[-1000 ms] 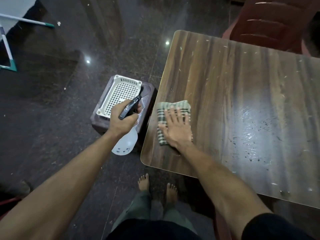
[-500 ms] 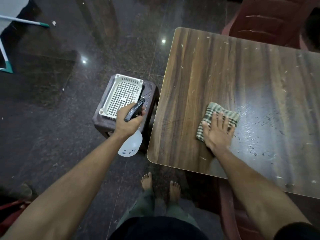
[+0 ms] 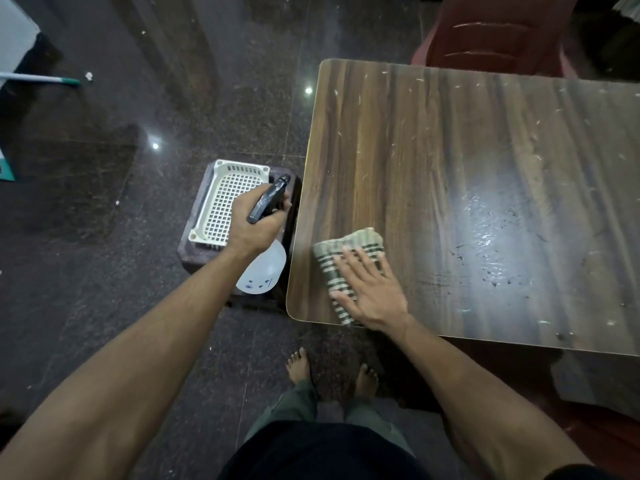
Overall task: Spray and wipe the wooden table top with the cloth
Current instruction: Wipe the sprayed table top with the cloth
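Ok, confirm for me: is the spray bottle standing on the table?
No, the left hand holds the spray bottle off the table, above the stool.

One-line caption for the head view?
Right hand presses striped cloth on wooden table; left hand holds spray bottle.

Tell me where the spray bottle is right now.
In the head view the spray bottle is off the table, held in the left hand above the brown stool, beside the white basket.

home room | granite floor (image 3: 145,258) | plastic chair (image 3: 491,32) | bare feet (image 3: 299,367)
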